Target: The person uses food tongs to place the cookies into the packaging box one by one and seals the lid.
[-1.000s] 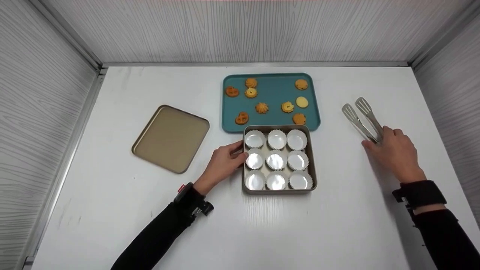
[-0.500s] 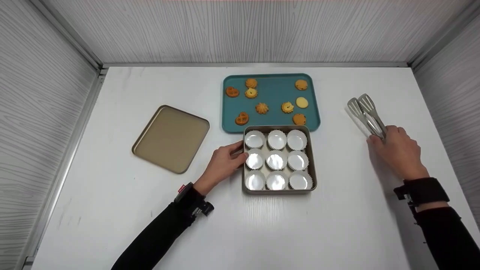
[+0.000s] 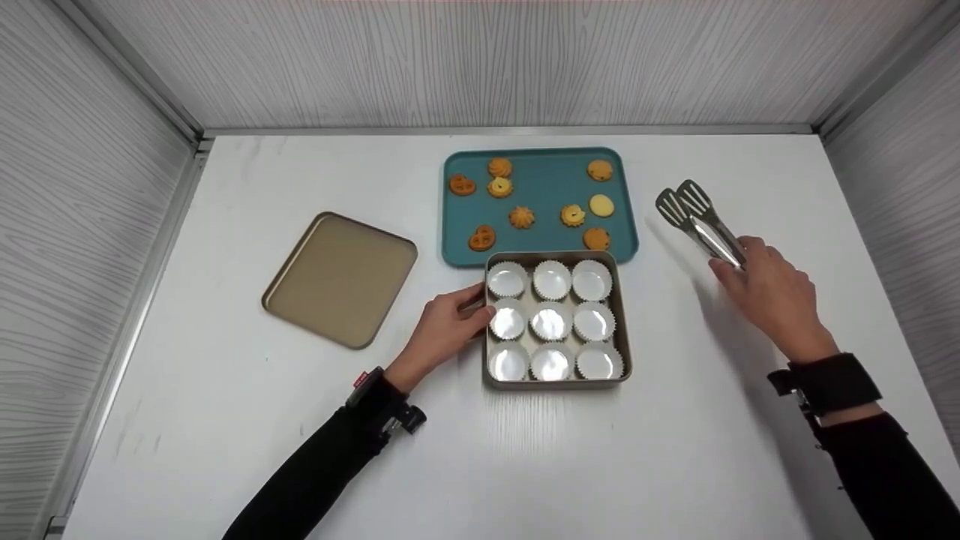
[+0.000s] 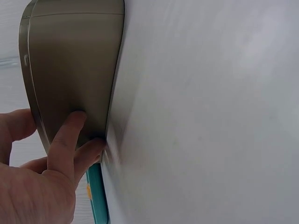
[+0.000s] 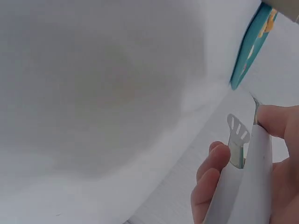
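Observation:
My left hand (image 3: 444,326) grips the left wall of a square metal tin (image 3: 628,322), thumb over the rim and fingers against the outside. In the left wrist view those fingers (image 4: 65,140) press the tin's side (image 4: 74,60). Inside the tin, white fluted paper cups (image 3: 551,321) stand in rows. My right hand (image 3: 776,300) holds metal serving tongs (image 3: 712,232) with slotted ends, pointing toward the back left above the table. In the right wrist view, thumb and fingers squeeze the tongs (image 5: 254,172) from both sides.
Directly behind the tin lies a teal tray (image 3: 547,161) bearing several cookies, such as a pretzel-shaped one (image 3: 482,238) and a plain round one (image 3: 602,205). A flat metal lid (image 3: 341,277) rests on the table at the left. Grey panels (image 3: 510,64) wall the back and sides.
The right hand has lifted the tongs and brought them leftward toward the teal tray, their slotted ends now closer together. My left hand and the tin stay in place.

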